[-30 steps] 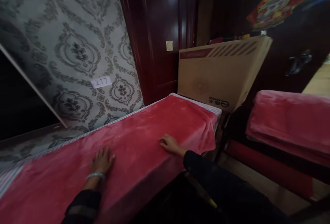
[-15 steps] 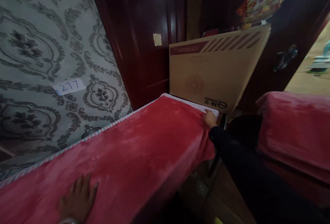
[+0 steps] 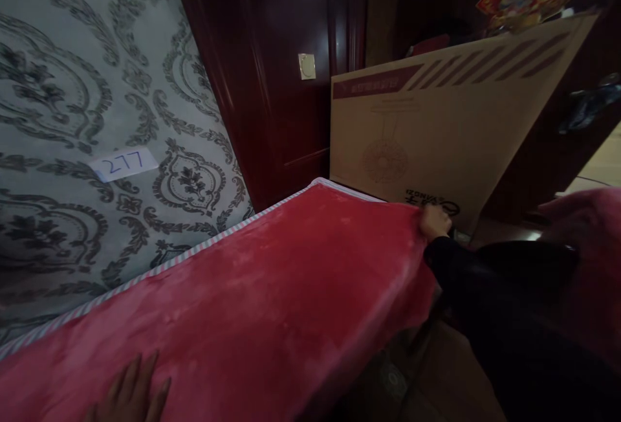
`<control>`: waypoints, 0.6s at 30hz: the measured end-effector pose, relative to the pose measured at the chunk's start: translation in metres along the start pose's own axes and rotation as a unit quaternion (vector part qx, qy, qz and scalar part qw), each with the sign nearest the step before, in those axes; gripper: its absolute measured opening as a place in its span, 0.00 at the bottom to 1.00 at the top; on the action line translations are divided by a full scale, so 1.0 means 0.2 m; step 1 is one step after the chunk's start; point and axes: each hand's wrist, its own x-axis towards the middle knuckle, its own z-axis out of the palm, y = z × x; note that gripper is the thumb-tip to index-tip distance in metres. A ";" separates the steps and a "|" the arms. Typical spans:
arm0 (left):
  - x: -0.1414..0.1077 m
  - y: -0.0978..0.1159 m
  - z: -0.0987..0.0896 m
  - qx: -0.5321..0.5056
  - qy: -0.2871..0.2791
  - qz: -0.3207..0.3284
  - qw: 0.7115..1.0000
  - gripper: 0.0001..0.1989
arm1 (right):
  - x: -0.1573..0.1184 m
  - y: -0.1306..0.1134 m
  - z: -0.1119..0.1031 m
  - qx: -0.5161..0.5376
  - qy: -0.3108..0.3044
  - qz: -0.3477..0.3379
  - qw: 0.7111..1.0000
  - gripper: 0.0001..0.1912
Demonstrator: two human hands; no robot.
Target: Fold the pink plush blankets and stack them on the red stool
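Note:
A red plush cover (image 3: 272,266) lies over a long padded surface whose grey-and-white striped edge (image 3: 160,268) shows along the wall side. My right hand (image 3: 435,221) is closed on the cover's far right corner, with fabric hanging in folds below it. Near the bottom left, my left hand (image 3: 127,395) rests flat on the plush with its fingers spread. Part of that hand is cut off by the frame's lower edge.
Behind the far end stands a large cardboard box (image 3: 436,124) against a dark red door (image 3: 286,105). Patterned wallpaper (image 3: 194,111) with a paper label (image 3: 125,164) reading 277 borders the left. Another red plush piece (image 3: 589,247) is at the right.
My right hand has pulled the cover's corner to the right, hiding more of the pale striped end. The view has moved closer to the box, and my left hand sits lower in the frame.

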 end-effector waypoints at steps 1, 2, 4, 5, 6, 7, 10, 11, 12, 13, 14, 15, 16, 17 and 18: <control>-0.01 -0.01 0.00 -0.015 0.005 -0.004 1.000 0.55 | 0.00 0.01 0.00 -0.007 -0.009 0.011 1.000 0.20; -0.01 -0.01 0.00 -0.033 0.011 -0.009 0.999 0.56 | 0.00 0.01 0.01 -0.015 -0.020 0.021 0.999 0.19; -0.02 -0.02 0.00 -0.070 0.021 -0.021 0.997 0.58 | -0.02 -0.01 0.02 -0.028 -0.031 0.030 0.999 0.19; -0.03 -0.02 0.00 -0.084 0.022 -0.025 0.996 0.58 | -0.03 -0.04 0.03 -0.033 -0.026 0.019 0.999 0.20; -0.03 -0.02 0.00 -0.096 0.021 -0.027 0.995 0.58 | -0.03 -0.08 0.04 -0.036 -0.016 -0.009 0.999 0.20; -0.03 -0.02 0.00 -0.106 0.021 -0.027 0.994 0.59 | -0.04 -0.14 0.06 -0.037 -0.005 -0.046 0.998 0.22; -0.04 0.00 -0.02 -0.114 0.024 -0.025 0.993 0.58 | -0.05 -0.33 0.14 -0.028 0.006 -0.186 0.982 0.26; -0.05 0.01 -0.03 -0.108 0.026 -0.023 0.994 0.57 | -0.05 -0.38 0.18 -0.027 -0.012 -0.220 0.975 0.27; -0.06 0.02 -0.04 -0.097 0.026 -0.019 0.995 0.56 | -0.05 -0.42 0.22 -0.030 -0.039 -0.239 0.970 0.29; -0.06 0.02 -0.06 -0.081 0.023 -0.010 0.996 0.54 | -0.05 -0.43 0.27 -0.037 -0.070 -0.247 0.966 0.30; -0.07 0.03 -0.07 -0.061 0.019 0.001 0.998 0.52 | -0.05 -0.43 0.32 -0.047 -0.100 -0.245 0.963 0.31; -0.08 0.03 -0.09 -0.043 0.014 0.011 0.999 0.50 | -0.04 -0.41 0.36 -0.058 -0.122 -0.233 0.963 0.31; -0.09 0.04 -0.10 -0.025 0.009 0.020 0.999 0.47 | -0.03 -0.38 0.40 -0.067 -0.133 -0.217 0.965 0.32; -0.09 0.04 -0.11 -0.007 0.002 0.027 1.000 0.45 | -0.01 -0.35 0.43 -0.073 -0.136 -0.204 0.967 0.33; -0.10 0.04 -0.12 0.009 -0.006 0.032 0.999 0.42 | 0.00 -0.33 0.45 -0.075 -0.133 -0.197 0.969 0.34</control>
